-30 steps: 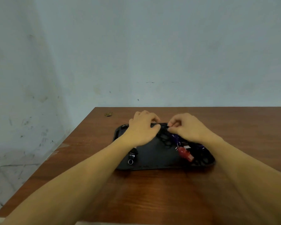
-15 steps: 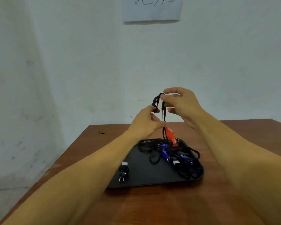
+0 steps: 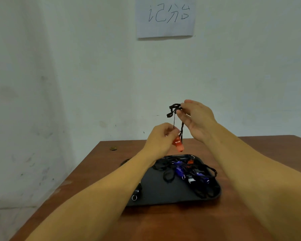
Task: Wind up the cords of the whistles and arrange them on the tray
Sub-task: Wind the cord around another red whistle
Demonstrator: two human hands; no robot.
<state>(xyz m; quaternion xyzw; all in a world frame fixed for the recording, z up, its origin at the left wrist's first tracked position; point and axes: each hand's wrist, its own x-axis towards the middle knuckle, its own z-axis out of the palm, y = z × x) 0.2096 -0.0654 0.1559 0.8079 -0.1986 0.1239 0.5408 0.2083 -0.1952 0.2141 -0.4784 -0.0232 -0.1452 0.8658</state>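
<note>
Above the black rectangular plastic tray on the brown wooden surface, the left hand gripped the orange plastic whistle in curled fingers, while the right hand, higher up, pinched its black woven cord. More tangled whistles lay in the tray.

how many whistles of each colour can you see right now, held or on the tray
orange plastic whistle on a black cord: 1, held up by the left hand, its cord pinched by the right hand
purple plastic whistles: 2 in the cord tangle on the black tray
black whistle with a metal ring: 1, near the tray's left edge
total: 4 clearly visible; the tangle may hide more
</note>
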